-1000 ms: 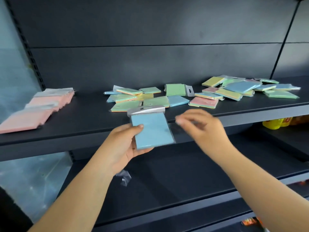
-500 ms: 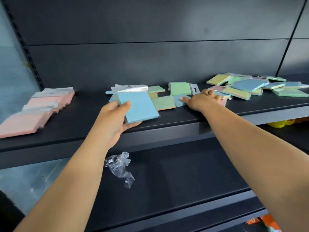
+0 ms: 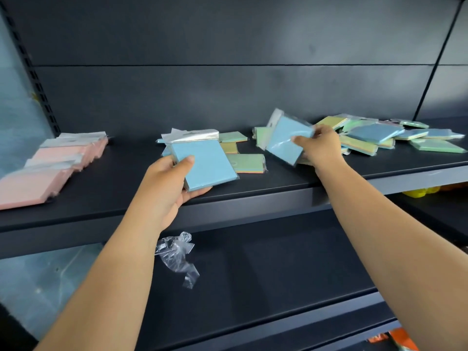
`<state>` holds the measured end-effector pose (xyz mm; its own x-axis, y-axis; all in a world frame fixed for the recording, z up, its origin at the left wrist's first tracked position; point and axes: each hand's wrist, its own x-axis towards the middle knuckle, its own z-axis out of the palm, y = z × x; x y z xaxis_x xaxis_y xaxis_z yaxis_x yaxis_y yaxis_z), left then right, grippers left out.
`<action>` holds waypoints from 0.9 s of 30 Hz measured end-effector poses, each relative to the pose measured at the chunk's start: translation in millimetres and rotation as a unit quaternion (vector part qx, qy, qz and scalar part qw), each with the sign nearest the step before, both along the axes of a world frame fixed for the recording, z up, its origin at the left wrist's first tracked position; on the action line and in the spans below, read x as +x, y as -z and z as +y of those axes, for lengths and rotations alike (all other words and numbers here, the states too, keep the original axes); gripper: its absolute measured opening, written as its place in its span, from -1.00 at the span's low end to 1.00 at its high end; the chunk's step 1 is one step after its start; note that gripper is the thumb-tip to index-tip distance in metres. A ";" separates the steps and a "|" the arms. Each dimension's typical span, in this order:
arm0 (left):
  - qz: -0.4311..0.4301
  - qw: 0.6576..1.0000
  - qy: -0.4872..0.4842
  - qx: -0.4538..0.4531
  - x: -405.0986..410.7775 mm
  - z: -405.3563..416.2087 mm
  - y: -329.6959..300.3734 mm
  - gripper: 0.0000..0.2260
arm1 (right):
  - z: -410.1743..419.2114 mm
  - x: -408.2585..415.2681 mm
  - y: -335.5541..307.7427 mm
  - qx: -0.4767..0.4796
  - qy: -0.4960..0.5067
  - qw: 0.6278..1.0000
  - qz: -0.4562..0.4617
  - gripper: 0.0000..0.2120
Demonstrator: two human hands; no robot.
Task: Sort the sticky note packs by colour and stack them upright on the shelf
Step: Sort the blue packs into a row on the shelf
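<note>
- A dark shelf [image 3: 266, 191] held pink packs [image 3: 50, 163] at its left end.
- The left hand [image 3: 167, 188] gripped a blue pack [image 3: 205, 168] above the shelf's front edge.
- The right hand [image 3: 321, 148] pinched another blue pack [image 3: 288, 140], tilted, above the mixed pile [image 3: 374, 138].

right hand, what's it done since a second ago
The right hand reached from in front of the shelf to the loose pile, took a blue pack in its grip and lifted it. The left hand carried its own blue pack up over the shelf. The pink stack stayed put.
</note>
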<state>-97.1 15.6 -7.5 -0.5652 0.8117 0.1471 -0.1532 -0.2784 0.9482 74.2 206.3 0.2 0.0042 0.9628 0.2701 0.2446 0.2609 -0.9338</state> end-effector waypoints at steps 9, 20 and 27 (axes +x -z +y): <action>-0.049 0.999 -0.001 0.009 -0.8 -2.7 -3.5 -0.85 | -66.3 -19.9 -8.1 -0.161 -0.240 0.902 0.320 -0.85; 0.039 0.983 -0.180 -0.024 -98.2 -64.4 -33.7 -0.90 | -94.7 -142.5 -44.8 -0.246 -0.346 0.868 0.258 -0.93; 0.200 0.950 -0.231 -0.073 -188.3 -65.4 -67.1 -0.92 | -88.8 -257.1 -45.9 -0.247 -0.298 0.900 0.201 -0.65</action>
<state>-285.4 -49.8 59.6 -0.7882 0.5195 0.3299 0.3332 -0.0905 0.9385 -182.9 117.4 46.0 -0.5501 0.8292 -0.0992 -0.1851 -0.2370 -0.9537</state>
